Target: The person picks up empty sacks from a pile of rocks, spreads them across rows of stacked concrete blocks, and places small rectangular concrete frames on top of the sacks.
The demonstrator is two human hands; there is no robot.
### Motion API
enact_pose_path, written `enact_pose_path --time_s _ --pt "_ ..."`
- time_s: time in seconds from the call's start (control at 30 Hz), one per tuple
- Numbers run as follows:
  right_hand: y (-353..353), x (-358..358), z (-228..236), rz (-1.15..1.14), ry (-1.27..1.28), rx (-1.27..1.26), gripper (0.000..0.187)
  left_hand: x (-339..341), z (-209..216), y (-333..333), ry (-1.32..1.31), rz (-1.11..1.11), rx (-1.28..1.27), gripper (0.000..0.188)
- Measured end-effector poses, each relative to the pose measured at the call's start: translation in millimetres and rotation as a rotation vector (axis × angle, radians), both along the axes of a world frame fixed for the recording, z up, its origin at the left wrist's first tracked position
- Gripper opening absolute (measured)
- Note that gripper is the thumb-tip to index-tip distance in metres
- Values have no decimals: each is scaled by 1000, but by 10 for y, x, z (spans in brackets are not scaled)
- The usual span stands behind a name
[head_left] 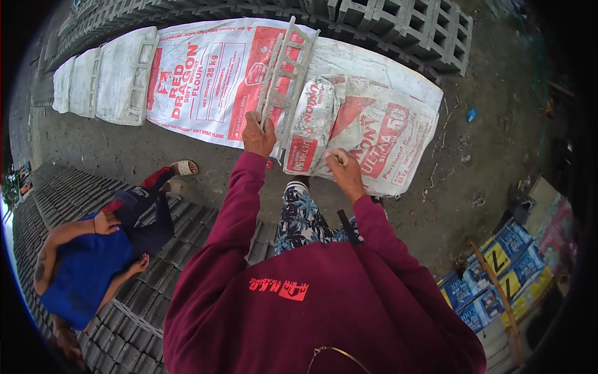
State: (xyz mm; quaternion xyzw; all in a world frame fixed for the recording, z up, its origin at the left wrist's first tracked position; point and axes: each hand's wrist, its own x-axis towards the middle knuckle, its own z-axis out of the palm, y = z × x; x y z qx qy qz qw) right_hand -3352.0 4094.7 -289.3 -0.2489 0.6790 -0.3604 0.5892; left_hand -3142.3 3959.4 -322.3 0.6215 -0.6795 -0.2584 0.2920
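Observation:
My left hand [258, 135] is closed around the near end of a long, grey, cement-crusted bar that is part of or lies along a ladder-like frame [303, 68]. The frame stretches away from me between two sheets of sacking. To its left is a white flour sack [212, 81] with red print, lying flat. A white and red cement sack [380, 124] lies to its right, with a folded, dusty flap [317, 106] beside the frame. At the sack's near edge, my right hand [344, 171] pinches the material. Its fingertips are partly hidden.
Grey hollow blocks [430, 31] are stacked along the far side. More white sacks [118, 75] cover the row at left. A person in a blue shirt [93, 262] is at lower left by stacked grey blocks [68, 193]. A blue and yellow printed sheet [498, 268] lies at lower right.

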Motion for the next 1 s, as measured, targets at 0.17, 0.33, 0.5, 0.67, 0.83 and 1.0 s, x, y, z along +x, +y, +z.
enact_pose_path --time_s 0.17,0.33,0.5,0.67,0.83,1.0 --pt "-658 98 444 -134 -92 -198 39 -462 555 278 30 93 -109 21" --pt "-707 -202 643 -133 59 -141 56 -1029 798 715 313 91 82 17" --pt "-437 -542 914 -451 58 141 46 -1568 857 1059 324 -205 75 19" --pt "25 -724 497 -699 79 87 33 -1742 957 1108 349 -461 261 28" --pt "181 -512 386 -608 179 129 19 -1224 703 984 626 -604 858 28" --pt "242 -578 175 -737 51 201 14 -393 -356 898 116 175 594 35"
